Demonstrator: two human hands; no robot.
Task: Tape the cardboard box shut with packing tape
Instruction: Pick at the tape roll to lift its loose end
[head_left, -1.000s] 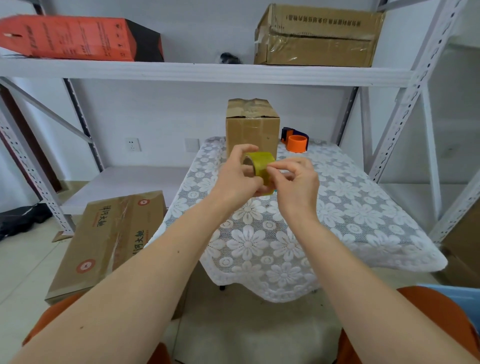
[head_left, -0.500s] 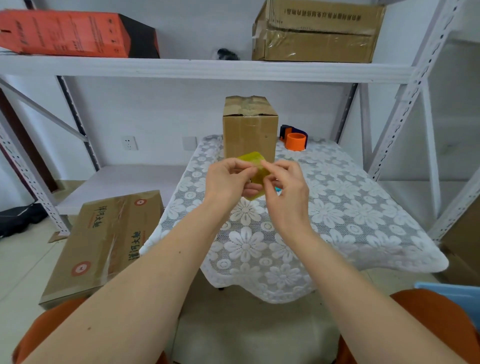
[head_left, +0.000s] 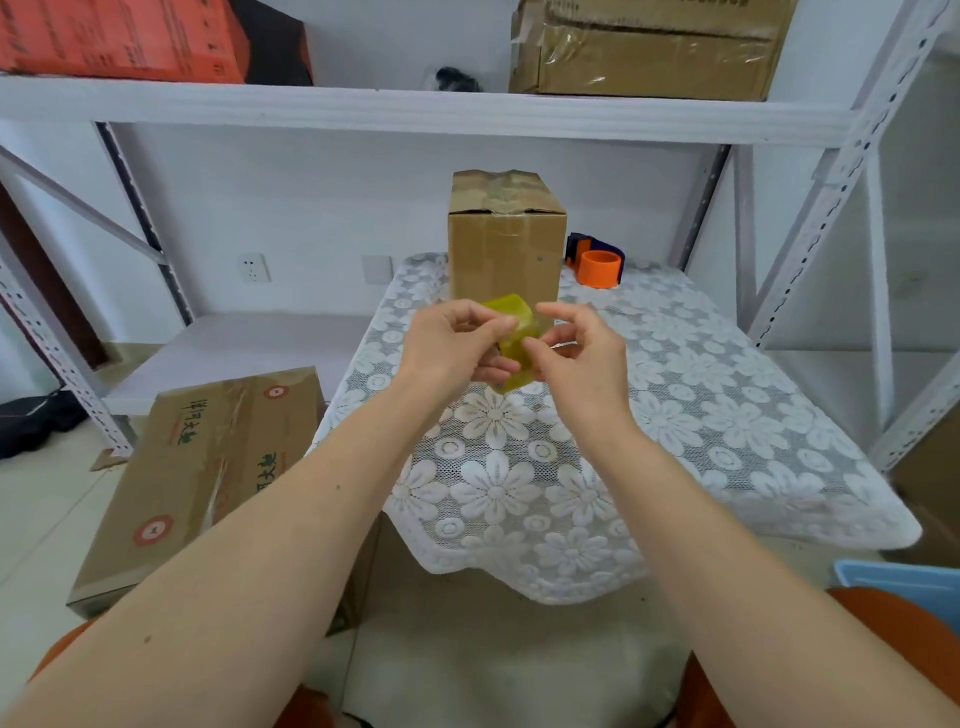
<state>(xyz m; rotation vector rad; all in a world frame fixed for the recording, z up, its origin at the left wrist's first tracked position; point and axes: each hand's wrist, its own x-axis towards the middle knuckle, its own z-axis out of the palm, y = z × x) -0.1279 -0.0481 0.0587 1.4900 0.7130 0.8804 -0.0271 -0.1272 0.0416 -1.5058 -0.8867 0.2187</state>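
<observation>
Near worktop (head_left: 519, 493) lies bare; at the far edge 1 cardboard box (head_left: 506, 249) and, right, an orange dispenser (head_left: 600, 267) block passage.

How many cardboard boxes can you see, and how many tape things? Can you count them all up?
Brown cardboard boxes: 3, one standing on the table, one lying on the floor, one on the top shelf
Orange-red box on the shelf: 1
Yellowish tape roll, in both hands: 1
Orange tape dispenser: 1
Total: 6
</observation>
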